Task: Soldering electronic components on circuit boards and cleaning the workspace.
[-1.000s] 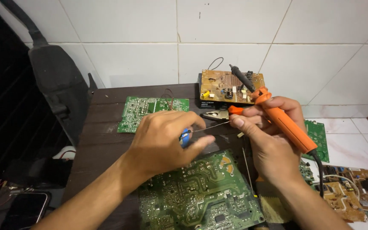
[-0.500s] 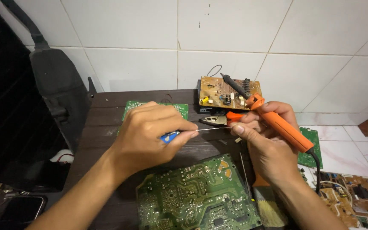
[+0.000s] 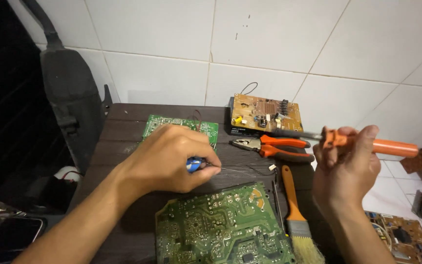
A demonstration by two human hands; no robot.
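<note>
Left hand (image 3: 169,159) pinches solder wire (image 3: 242,170) over green board (image 3: 223,227); right hand (image 3: 344,168) grips orange soldering iron (image 3: 367,144) raised right of pliers (image 3: 274,145).

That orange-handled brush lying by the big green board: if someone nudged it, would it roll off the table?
Probably not. The brush looks flat-handled and lies flat on the dark table, so it should slide rather than roll. It seems light, and its pale bristles would likely bend if pushed. Nudged leftward, it would soon meet the green circuit board.
</note>
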